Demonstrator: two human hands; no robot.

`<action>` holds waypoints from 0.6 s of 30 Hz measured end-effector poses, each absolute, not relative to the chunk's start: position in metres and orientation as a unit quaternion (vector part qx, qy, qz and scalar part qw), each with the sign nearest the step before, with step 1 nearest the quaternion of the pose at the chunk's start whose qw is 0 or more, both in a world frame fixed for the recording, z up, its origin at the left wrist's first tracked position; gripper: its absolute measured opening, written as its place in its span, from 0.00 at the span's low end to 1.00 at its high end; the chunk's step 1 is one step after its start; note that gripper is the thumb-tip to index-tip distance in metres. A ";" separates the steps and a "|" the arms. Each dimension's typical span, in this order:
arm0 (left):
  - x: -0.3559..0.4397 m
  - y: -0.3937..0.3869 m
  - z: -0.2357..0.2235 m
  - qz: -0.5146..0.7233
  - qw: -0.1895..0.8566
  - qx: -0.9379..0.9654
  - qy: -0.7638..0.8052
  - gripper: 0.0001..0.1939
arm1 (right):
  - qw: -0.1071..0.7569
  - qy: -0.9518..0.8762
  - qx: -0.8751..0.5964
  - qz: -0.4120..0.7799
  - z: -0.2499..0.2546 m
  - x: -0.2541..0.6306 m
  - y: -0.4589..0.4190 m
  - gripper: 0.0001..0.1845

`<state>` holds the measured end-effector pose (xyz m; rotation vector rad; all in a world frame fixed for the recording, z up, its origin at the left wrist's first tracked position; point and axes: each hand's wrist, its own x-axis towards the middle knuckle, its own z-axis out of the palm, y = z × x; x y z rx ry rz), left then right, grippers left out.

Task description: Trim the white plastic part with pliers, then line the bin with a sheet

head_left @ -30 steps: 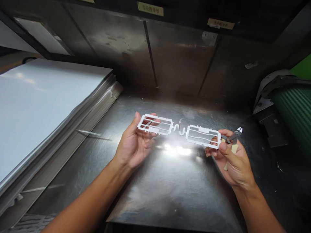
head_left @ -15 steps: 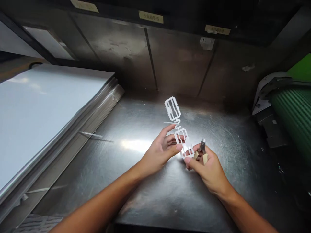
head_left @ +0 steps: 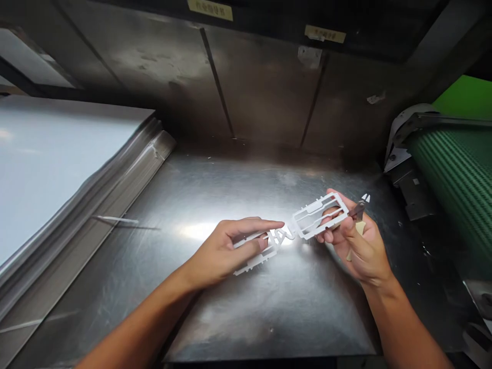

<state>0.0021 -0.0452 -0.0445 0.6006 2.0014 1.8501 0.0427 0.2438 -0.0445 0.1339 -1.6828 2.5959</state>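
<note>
Hands (head_left: 226, 246) (head_left: 365, 248) apart, each clamped on one end of a white plastic double frame (head_left: 321, 212), held above a shiny metal tabletop (head_left: 265, 307); cutters (head_left: 357, 218), tips spread, also gripped at right, near green ribbed belt (head_left: 457, 169).

Exposure dim overall, light apparently from above. Metal tabletop (head_left: 307, 302): white glare at 8 o'clock and between 4 and 5, falling off to shadow toward 12. White sheet (head_left: 69, 154) at 9, bright, faint reflections. Yellow label (head_left: 209, 9) near 12, lettering soft. Green ribbed surface (head_left: 457, 171) at 3, wide-angle stretch.
</note>
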 end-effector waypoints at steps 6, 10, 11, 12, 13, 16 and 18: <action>0.002 -0.042 -0.038 0.665 0.177 0.202 0.697 0.11 | 0.026 -0.554 0.031 0.832 -0.037 0.045 0.238 0.26; 0.003 -0.043 -0.039 0.664 0.185 0.206 0.695 0.12 | 0.026 -0.555 0.034 0.831 -0.039 0.046 0.239 0.27; 0.003 -0.043 -0.040 0.665 0.189 0.206 0.693 0.11 | 0.026 -0.555 0.035 0.830 -0.039 0.046 0.239 0.27; 0.004 -0.044 -0.040 0.666 0.195 0.203 0.691 0.11 | 0.025 -0.555 0.035 0.830 -0.039 0.047 0.240 0.27; 0.005 -0.044 -0.040 0.669 0.201 0.198 0.687 0.11 | 0.023 -0.554 0.033 0.831 -0.039 0.047 0.240 0.27; 0.006 -0.044 -0.040 0.678 0.224 0.178 0.677 0.11 | 0.017 -0.547 0.026 0.837 -0.038 0.048 0.239 0.29; 0.006 -0.044 -0.040 0.680 0.235 0.170 0.673 0.11 | 0.016 -0.546 0.020 0.837 -0.036 0.047 0.239 0.30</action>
